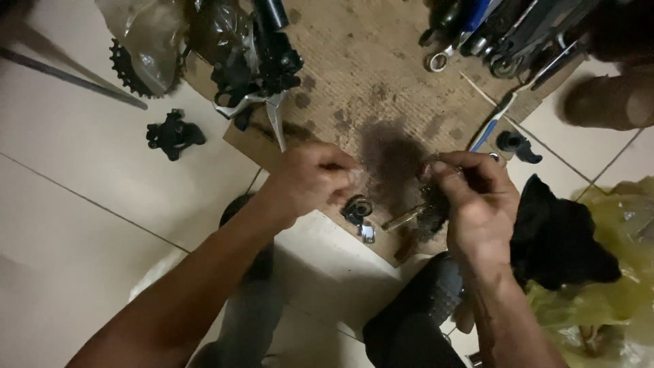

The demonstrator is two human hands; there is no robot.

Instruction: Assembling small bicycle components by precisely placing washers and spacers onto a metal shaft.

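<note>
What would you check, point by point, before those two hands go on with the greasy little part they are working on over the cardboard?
1. Right hand grips the dark, dirty part: ok, fingers are closed around it.
2. Left hand has its piece secured: cannot tell, its fingers are pinched but what they hold is hidden.
3. Work stays over the cardboard sheet: ok.
4. Small black ring-shaped piece near the cardboard's edge, within reach: ok.
5. Wrenches at the top right, close by: ok.
6. Light good enough for fine detail: not ok, the scene is dim and blurred.
</note>
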